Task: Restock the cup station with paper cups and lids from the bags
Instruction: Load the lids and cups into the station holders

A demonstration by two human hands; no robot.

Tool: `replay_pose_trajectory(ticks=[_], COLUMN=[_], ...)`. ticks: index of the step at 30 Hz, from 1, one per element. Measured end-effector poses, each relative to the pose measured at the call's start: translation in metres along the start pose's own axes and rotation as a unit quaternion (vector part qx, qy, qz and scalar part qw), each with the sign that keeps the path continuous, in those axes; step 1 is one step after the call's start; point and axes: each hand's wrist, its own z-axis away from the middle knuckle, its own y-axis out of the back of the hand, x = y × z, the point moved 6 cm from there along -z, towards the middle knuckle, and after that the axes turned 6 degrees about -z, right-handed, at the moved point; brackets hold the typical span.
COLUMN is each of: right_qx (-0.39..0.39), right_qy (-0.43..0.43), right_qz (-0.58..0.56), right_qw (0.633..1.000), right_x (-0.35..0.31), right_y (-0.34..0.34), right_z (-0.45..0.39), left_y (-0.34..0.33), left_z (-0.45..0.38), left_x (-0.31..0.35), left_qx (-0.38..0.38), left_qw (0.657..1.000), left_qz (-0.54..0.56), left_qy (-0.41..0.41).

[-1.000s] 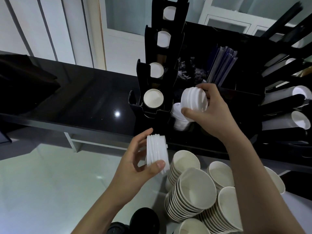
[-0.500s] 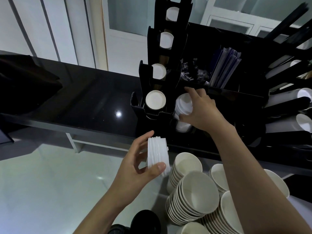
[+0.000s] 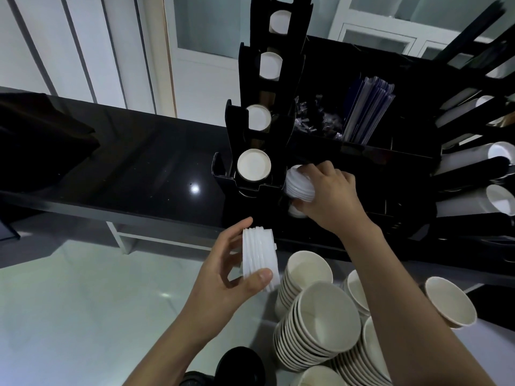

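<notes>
R hand (image 3: 328, 196) is gripping a short stack of white lids (image 3: 299, 185), fingers curled over its top and thumb under, and pressing it into the lid slot of the black cup station (image 3: 362, 162), just R of the dispenser column (image 3: 259, 151) where a cup mouth is showing. The stack's long axis is running roughly along the slot, tilted a bit; more white lids are sitting just below the grip, partly hidden.

L hand (image 3: 231, 274) is holding a second lid stack (image 3: 259, 257) on edge, thumb on the near side, fingers behind, axis lying roughly L-R. It's hanging below and L of the R-hand grip, apart from the station. Judging by that, the slot lies up and R of the L grip, and the R hand is nearer to it, so the L stack prob goes in once the R hand is letting go. Stacked paper cups (image 3: 317, 324) are lying below both grips, near the R forearm.
</notes>
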Motion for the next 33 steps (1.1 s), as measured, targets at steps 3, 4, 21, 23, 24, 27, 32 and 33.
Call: replay_pose_trajectory(ticks=[3,4,21,23,24,27,32,33], right_qx=[0.006,0.001,0.026,-0.021,-0.055,-0.167,-0.208,-0.204], right_qy=[-0.006,-0.01,-0.114,-0.135,-0.144,-0.155,-0.154,-0.155], right_qz=[-0.028,-0.035,-0.46,-0.526,-0.539,-0.564,-0.601,-0.607], right_qw=[1.0,0.999,0.88,0.839,0.828,0.793,0.756,0.752], right_x=[0.001,0.001,-0.034,-0.042,-0.045,-0.058,-0.064,-0.064], right_y=[0.001,0.001,0.036,0.029,0.023,0.013,0.013,0.014], right_z=[0.005,0.007,0.084,0.096,0.101,0.113,0.119,0.119], left_y=[0.0,0.0,-0.01,-0.012,-0.013,-0.015,-0.022,-0.023], left_z=[0.0,0.0,-0.004,-0.005,-0.005,-0.005,-0.006,-0.006], left_x=[-0.001,-0.001,0.012,0.017,0.02,0.027,0.036,0.037], left_qx=[0.003,0.003,0.005,0.008,0.01,0.013,0.006,0.004], left_qw=[1.0,1.0,1.0,1.0,0.999,0.998,0.997,0.996], left_qz=[0.002,0.0,0.001,0.003,0.004,0.005,-0.04,-0.048], left_qy=[0.004,0.004,-0.013,-0.029,-0.037,-0.055,-0.073,-0.074])
